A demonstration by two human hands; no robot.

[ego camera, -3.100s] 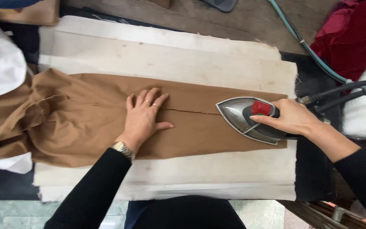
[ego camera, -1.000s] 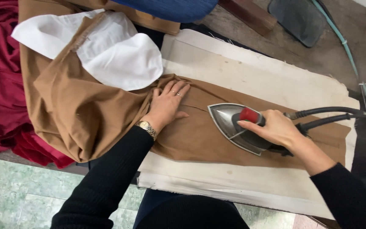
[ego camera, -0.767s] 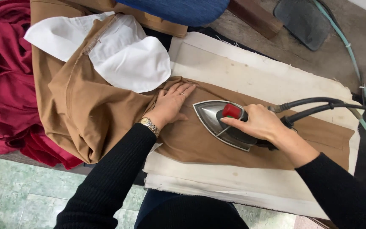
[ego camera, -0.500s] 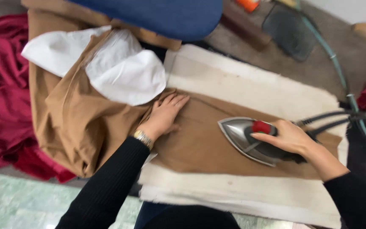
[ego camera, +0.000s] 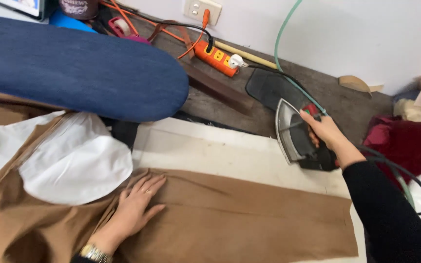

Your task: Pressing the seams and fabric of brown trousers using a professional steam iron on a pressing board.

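Brown trousers [ego camera: 249, 219] spread flat along the padded worktop [ego camera: 210, 151], one leg stretched rightward to its hem, waist end bunched at lower left with white pocket lining [ego camera: 69, 165] turned out. Leg cloth mostly smooth, a faint crease or two near the middle; upper part around the lining rumpled, by the look of it not pressed. Left hand [ego camera: 135, 207] laid flat on the cloth just beside the lining, fingers [ego camera: 149, 187] spread and holding nothing, pinning the fabric down. Iron [ego camera: 296, 134] off the cloth, tipped on its heel at the worktop's far edge, soleplate facing left; right hand [ego camera: 325, 131] wrapped around its red handle, fingers closed tight. Judging by this, the leg largely done, the waist and seat remaining. Beyond: blue sleeve board [ego camera: 79, 73] above the trousers, dark iron rest [ego camera: 269, 87] behind the iron, orange power strip [ego camera: 215, 57] along the wall, green hose [ego camera: 283, 48] running up, red cloth [ego camera: 405, 146] heaped at right.
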